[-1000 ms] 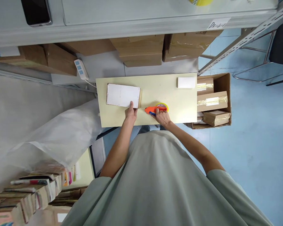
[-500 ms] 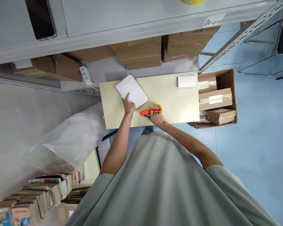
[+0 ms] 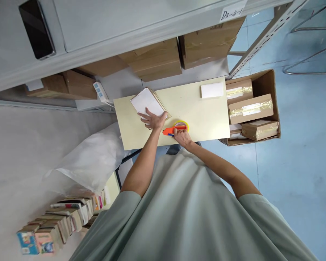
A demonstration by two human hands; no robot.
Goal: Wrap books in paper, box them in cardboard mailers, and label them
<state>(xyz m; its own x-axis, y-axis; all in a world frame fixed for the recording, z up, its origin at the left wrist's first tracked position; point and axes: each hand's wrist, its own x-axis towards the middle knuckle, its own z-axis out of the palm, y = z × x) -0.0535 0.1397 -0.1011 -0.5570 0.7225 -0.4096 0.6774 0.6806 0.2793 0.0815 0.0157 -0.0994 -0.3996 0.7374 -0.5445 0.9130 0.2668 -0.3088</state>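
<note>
On the pale yellow table (image 3: 206, 123) lies a small flat cardboard parcel with a white top (image 3: 145, 99), turned at an angle. My left hand (image 3: 154, 120) rests spread over its near right part, fingers apart. Just to the right, my right hand (image 3: 182, 137) is closed around an orange tape dispenser (image 3: 168, 131) that carries a roll of yellow tape (image 3: 185, 124). The dispenser is low over or on the table near its front edge; I cannot tell which. A white stack of labels or paper (image 3: 212, 90) sits at the table's back right.
An open carton (image 3: 274, 108) with several taped boxes stands at the table's right end. A metal shelf (image 3: 141, 29) with a phone (image 3: 37, 29) overhangs the back, brown boxes (image 3: 157, 59) beneath it. A power strip (image 3: 100, 91), white plastic bag (image 3: 92, 156) and books (image 3: 62, 221) are at left.
My left hand has gone from a pointing finger on the parcel to spread fingers, and has shifted right along it. The right hand keeps hold of the dispenser. The camera view has tilted slightly.
</note>
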